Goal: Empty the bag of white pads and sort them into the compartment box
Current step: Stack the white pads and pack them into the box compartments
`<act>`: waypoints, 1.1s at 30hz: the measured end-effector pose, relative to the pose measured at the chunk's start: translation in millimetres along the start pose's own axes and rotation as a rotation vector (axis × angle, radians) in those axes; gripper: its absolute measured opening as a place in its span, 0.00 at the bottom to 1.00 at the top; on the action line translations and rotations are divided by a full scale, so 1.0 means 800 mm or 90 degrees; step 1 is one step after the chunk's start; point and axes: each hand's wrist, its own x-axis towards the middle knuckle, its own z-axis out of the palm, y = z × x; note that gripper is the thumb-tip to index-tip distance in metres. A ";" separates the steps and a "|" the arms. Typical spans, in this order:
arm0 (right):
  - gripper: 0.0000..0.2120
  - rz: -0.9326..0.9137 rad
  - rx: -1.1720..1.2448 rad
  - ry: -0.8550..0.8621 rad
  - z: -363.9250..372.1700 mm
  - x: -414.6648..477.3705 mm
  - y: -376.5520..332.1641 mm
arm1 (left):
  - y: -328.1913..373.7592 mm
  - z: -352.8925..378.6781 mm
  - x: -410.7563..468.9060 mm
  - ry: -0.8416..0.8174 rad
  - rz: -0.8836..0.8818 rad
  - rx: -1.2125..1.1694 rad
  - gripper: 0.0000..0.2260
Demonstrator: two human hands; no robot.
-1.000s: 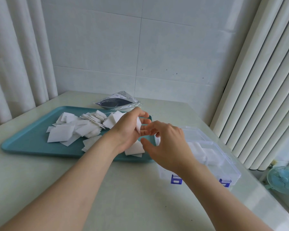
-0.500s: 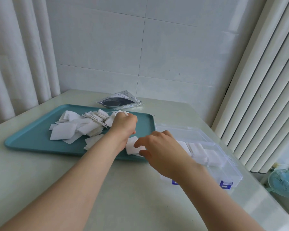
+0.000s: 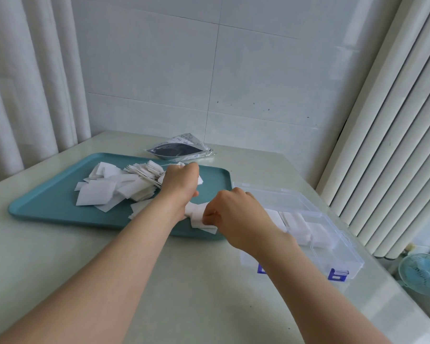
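Observation:
A heap of white pads (image 3: 114, 187) lies spread on a teal tray (image 3: 47, 207). My left hand (image 3: 180, 182) is curled over the right end of the heap, gripping a few pads that stick out past its knuckles. My right hand (image 3: 233, 214) pinches a small stack of pads (image 3: 199, 218) at the tray's near right corner. The clear compartment box (image 3: 333, 247) stands open right of the tray, with white pads in its middle compartments. The emptied grey bag (image 3: 179, 150) lies flat behind the tray.
The pale green table (image 3: 184, 281) meets a tiled wall at the back. Curtains hang on the left, a white ribbed radiator stands on the right. A small blue fan (image 3: 422, 271) sits low at the right edge.
Both hands dropped from mid-air, where they met, down onto the tray. The left went back to the heap; the right reached left and took hold of the pads at the tray's near corner.

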 end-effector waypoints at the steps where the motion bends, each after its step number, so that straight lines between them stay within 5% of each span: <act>1: 0.12 0.005 0.013 0.006 0.003 0.000 0.003 | 0.001 0.000 0.002 -0.001 -0.004 -0.009 0.06; 7: 0.10 0.092 0.046 0.094 0.016 0.003 0.004 | -0.001 0.002 0.006 -0.032 -0.003 -0.041 0.10; 11: 0.09 0.200 0.260 0.261 0.016 0.004 0.016 | 0.004 0.003 -0.006 -0.120 0.003 -0.048 0.12; 16: 0.06 0.213 0.492 0.393 0.008 -0.005 0.027 | 0.010 0.007 -0.033 -0.347 -0.078 -0.141 0.15; 21: 0.05 0.236 0.513 0.372 0.009 -0.009 0.030 | 0.013 0.012 -0.051 -0.539 -0.065 -0.078 0.36; 26: 0.02 0.282 0.403 0.396 0.003 -0.017 0.022 | 0.016 0.013 -0.064 -0.504 -0.008 -0.015 0.18; 30: 0.31 0.154 0.439 0.384 -0.005 -0.028 0.023 | 0.017 0.013 -0.060 -0.409 0.005 -0.063 0.07; 33: 0.42 0.030 0.312 0.300 -0.007 -0.031 0.027 | 0.017 0.010 -0.060 -0.425 0.015 -0.056 0.05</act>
